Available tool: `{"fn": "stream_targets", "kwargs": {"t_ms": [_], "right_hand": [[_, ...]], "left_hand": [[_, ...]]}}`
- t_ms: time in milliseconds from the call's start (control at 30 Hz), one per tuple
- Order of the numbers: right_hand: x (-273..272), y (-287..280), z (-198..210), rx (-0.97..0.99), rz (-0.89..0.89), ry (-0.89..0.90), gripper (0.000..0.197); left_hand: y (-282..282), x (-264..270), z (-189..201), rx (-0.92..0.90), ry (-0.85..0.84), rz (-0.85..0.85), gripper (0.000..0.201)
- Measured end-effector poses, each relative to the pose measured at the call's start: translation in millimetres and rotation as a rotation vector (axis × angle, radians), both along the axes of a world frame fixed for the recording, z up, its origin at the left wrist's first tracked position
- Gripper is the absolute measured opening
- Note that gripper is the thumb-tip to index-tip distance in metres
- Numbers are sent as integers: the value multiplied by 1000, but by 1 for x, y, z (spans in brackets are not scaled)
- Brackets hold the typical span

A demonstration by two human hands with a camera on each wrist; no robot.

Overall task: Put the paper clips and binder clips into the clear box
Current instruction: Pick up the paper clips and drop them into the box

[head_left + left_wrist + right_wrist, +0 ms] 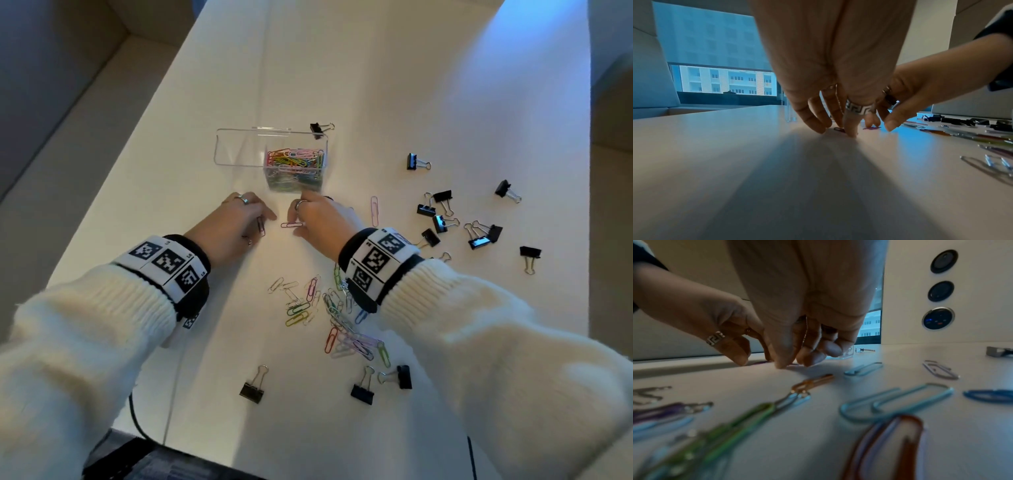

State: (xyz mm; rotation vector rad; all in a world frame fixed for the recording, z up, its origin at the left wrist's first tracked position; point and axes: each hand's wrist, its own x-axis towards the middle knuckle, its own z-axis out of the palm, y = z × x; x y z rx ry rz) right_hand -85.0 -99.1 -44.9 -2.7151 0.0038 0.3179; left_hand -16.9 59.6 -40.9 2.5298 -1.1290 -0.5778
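Head view: binder clips (442,222) flank right hand (322,219).

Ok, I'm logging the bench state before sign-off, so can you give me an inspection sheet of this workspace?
Surface: white table, lit from the far end.
Job's things: clear box, lid open, part filled with coloured paper clips; loose paper clips and black binder clips scattered on the table.
Clutter: nothing seen.
Grips: left hand fingertips down at a paper clip; right hand at a pink paper clip; firm hold unclear.
Cables: black cable at the near edge.
Surroundings: window, round wall controls.
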Motion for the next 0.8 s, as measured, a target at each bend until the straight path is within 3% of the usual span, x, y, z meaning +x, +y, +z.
{"fn": "stream_targets", "kwargs": {"t_ms": [100,333,467,533,633,700,800], "right_hand": [[-4,-5,-3,41,-32,67,13],[-35,-4,3,-50,24,130,23],[-68,-15,18,245,-114,62,7],[-88,-20,28,402,-246,-40,8],[-116,-22,40,606,-463,-237,9],[-129,-22,43,666,-545,-341,13],[-141,-20,43,648,-577,-480,12]], "left_hand": [[-3,-1,1,-40,22,28,32],[-5,-3,4,77,88,78,21],[-4,-10,5,34,203,123,24],[-11,-22,15,-206,449,287,19],[-31,-46,37,-689,1139,615,26],[-45,-61,45,-794,1384,685,24],[-64,-81,46,-780,1586,682,11]]}}
